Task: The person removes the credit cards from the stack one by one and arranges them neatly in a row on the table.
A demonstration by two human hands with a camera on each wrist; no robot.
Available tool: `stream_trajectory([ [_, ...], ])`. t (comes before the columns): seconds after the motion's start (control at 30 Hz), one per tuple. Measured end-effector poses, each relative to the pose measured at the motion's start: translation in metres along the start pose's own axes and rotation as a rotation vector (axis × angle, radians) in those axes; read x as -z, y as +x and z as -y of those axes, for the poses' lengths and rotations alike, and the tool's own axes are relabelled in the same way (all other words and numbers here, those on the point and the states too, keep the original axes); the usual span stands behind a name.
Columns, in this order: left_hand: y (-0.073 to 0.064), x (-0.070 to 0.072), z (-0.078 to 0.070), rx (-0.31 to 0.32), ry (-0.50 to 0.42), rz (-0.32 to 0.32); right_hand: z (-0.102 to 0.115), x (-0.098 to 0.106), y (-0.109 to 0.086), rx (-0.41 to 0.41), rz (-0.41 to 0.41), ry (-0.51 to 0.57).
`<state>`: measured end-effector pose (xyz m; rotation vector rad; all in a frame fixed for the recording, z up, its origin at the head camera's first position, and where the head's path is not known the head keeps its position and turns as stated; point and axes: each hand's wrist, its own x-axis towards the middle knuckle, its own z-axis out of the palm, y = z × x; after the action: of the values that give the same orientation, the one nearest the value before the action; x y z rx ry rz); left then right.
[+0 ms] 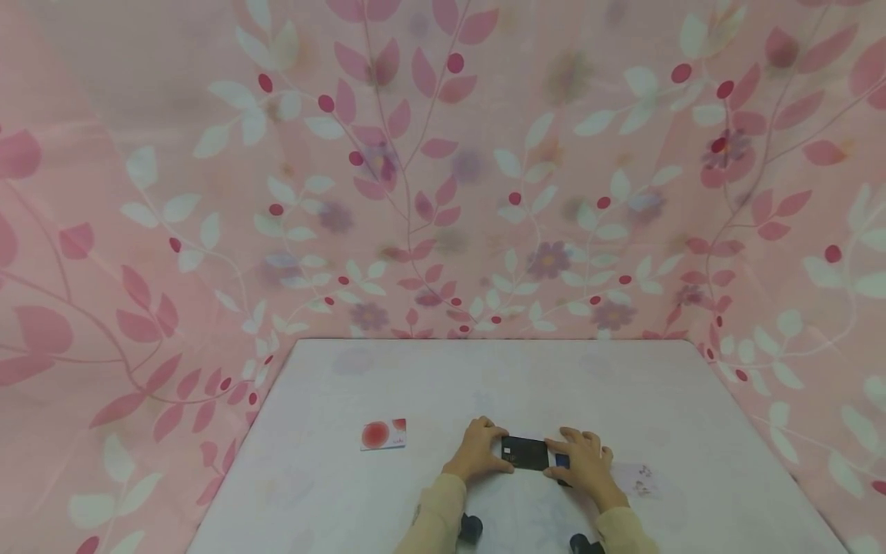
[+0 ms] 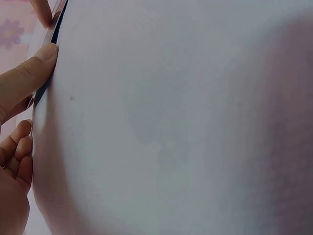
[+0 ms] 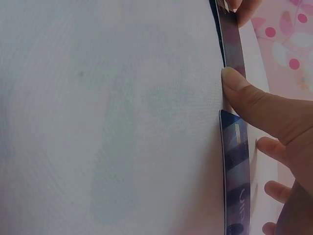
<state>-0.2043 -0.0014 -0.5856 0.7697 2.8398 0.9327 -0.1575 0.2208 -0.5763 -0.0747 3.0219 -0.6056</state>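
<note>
Two pale yellow sleeves [image 1: 438,508] lie nearest my head camera, rising from the bottom edge of its view. Behind everything I get a pink curtain [image 1: 471,192] printed with leaves, berries and blurred flowers, and it hangs along the sides too. Next in size comes the white table [image 1: 526,377], reaching back to the curtain. Over its near half I have the person's left hand [image 1: 477,448] and right hand [image 1: 584,462], facing each other. Left thumb and forefinger, parted just enough to span it, pinch one end of a black card [image 1: 524,453]; the right thumb and forefinger have the other end, the remaining right fingers spread apart. That card is oblong, dark and smooth, with a small whitish square near its left end; from the right wrist I see a thin edge and a reddish sheen. It sits low between the hands, long side across my view; whether it touches the table I cannot tell. Well to the left lies a white card [image 1: 383,435] with red circles. Just beside the black card's right end, partly behind the right hand, is a blue card [image 3: 237,181] with "VIP" lettering and a small gold patch.
</note>
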Motion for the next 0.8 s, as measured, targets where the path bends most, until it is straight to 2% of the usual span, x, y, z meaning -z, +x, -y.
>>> stream_trajectory([
  [0.27,0.000,-0.002,0.001,0.015,0.011,0.006,0.000,0.001,0.000,-0.006,0.000,-0.004],
  [0.67,0.000,-0.007,0.001,-0.026,0.040,-0.031,0.001,0.005,-0.005,-0.034,0.017,0.002],
  [0.8,-0.002,-0.010,0.002,-0.058,0.050,-0.065,0.000,0.005,-0.006,-0.035,0.018,-0.011],
])
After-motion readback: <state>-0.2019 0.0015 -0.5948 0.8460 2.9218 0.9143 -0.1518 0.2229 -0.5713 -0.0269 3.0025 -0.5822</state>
